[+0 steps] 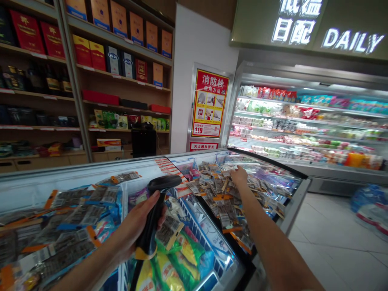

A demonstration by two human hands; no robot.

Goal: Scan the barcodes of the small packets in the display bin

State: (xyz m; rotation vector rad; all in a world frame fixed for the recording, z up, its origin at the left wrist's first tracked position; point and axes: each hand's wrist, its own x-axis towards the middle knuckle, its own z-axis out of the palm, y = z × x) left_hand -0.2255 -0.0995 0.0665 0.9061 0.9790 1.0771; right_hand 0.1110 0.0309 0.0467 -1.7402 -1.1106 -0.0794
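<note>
A black barcode scanner with a yellow-edged base is in my left hand, fingers wrapped round its handle, held upright over the open part of a chest freezer. My right hand stretches forward over a heap of flat, clear-and-orange packets on the freezer's glass lid. Its fingers are closed at the far edge of the heap, on what looks like a packet; the fingertips are partly hidden. More such packets lie at the left, beside a white wire basket.
Green and yellow bags fill the basket below the scanner. The freezer's metal rim runs along the right. Beyond stand a lit refrigerated display, shelves of boxed goods and a red fire-hydrant sign. Plastic-wrapped goods sit on the floor.
</note>
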